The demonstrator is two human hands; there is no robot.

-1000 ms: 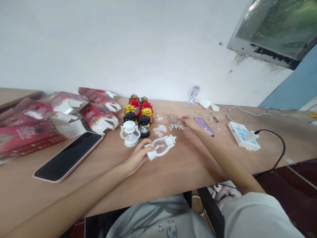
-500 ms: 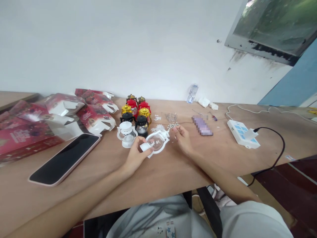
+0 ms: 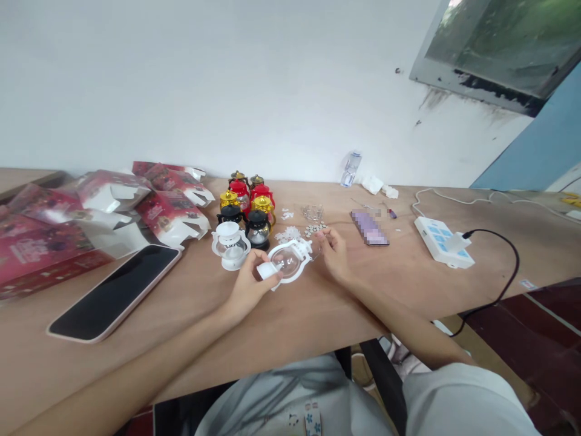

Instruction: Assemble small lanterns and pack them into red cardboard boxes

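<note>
My left hand (image 3: 256,280) is closed around the base of a small white lantern (image 3: 297,277) with a clear round body, tilted with its top to the right. Close to that top, my right hand (image 3: 333,251) pinches a thin wire piece, faint and hard to make out. Left of the lantern in hand stands another white lantern (image 3: 231,247). Behind it are black lanterns (image 3: 258,230), gold ones (image 3: 263,206) and red ones (image 3: 242,192), in two rows. Beyond my hands lie small white plastic parts (image 3: 288,234), round metallic pieces (image 3: 315,229) and bent wires (image 3: 313,212).
Red printed boxes (image 3: 49,251) are heaped at the left, with a dark-screened phone (image 3: 115,292) before them. A purple phone (image 3: 370,229), a clear bottle (image 3: 351,169) and crumpled tissue (image 3: 373,184) lie to the right. A white power strip (image 3: 442,242) has a black cable (image 3: 511,275).
The view has shifted slightly. Both hands keep their grip beside the white lantern, with the right fingers held near its top in nearly the same place.
</note>
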